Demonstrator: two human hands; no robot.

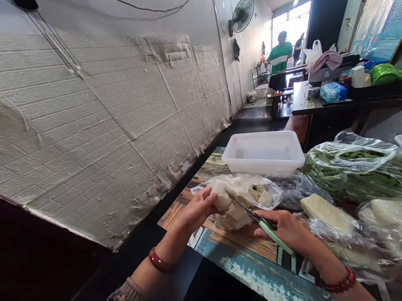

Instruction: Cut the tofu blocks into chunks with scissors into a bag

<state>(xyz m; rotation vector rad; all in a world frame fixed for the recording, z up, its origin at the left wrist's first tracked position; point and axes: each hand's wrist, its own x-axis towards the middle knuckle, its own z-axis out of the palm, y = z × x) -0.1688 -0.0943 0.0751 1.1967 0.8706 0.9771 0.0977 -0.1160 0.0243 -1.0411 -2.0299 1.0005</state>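
Observation:
My left hand (199,208) is closed around a smooth whitish chunk of food (221,195), its exact kind unclear. A knife with a pale green handle (277,239) lies in my right hand (285,228), its dark narrow blade (247,209) pointing left, the tip at or close to the chunk. Right behind the chunk is an open clear plastic bag (273,192) with pale pieces inside. Beneath my hands, thin beige scraps (233,218) sit on the wood-patterned tabletop (255,244).
Beyond the bag stands a white plastic tub (261,167). To the right are a bag of green leaves (357,171), a pale block (326,211) on plastic wrap, and more bagged pale food (399,221). A brick-patterned wall (108,123) runs along the left. A person in green (281,52) is far back.

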